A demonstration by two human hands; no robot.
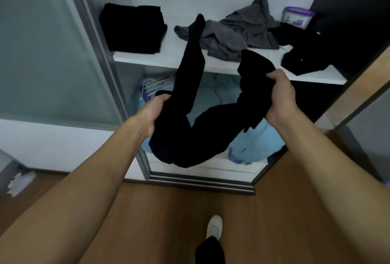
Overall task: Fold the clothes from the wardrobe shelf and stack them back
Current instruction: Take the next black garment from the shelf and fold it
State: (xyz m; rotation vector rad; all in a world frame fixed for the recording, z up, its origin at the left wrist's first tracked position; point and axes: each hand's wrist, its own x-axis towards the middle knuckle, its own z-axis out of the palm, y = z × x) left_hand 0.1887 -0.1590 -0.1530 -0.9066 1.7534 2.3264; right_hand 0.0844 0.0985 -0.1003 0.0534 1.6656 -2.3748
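Fingers (pixel 276 76) of left hand (pixel 153 114) and right hand (pixel 281 97) clutch black garment (pixel 190 135) (fingertips hidden).

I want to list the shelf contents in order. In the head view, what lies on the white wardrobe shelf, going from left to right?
folded black stack → crumpled grey clothes → loose black garment

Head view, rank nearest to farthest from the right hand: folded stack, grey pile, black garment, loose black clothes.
1. black garment: gripped in the right hand.
2. loose black clothes: right end of the shelf.
3. grey pile: middle of the shelf.
4. folded stack: far left end of the shelf.
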